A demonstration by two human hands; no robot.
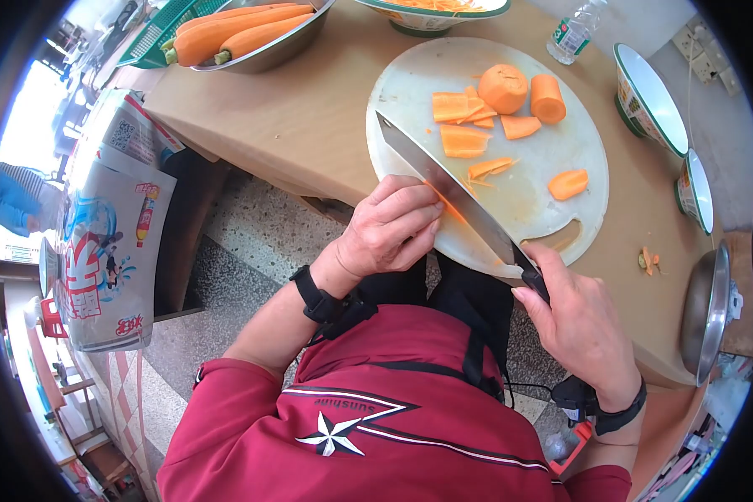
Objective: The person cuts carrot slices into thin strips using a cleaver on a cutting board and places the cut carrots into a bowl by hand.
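Observation:
My right hand [581, 322] is wrapped round the dark handle of a kitchen knife [470, 194], whose blade slants across the near left part of a round white cutting board [406, 75]. Against the blade, the curled fingers of my left hand [393, 224] press on a piece of carrot, mostly hidden by the fingers and knife. Beyond the blade lie flat carrot slices [464, 141], a few thin strips [489, 169] and a single cut piece [568, 184]. Two thick carrot chunks [503, 89] sit toward the board's far side.
Whole carrots [243, 35] fill a metal bowl at the far left, beside a green basket [166, 35]. Carrot shreds [435, 5] heap in a bowl at the back. A plastic bottle [572, 33], green-rimmed bowls [653, 100] and a metal basin [705, 314] stand rightward, near carrot scraps [648, 261].

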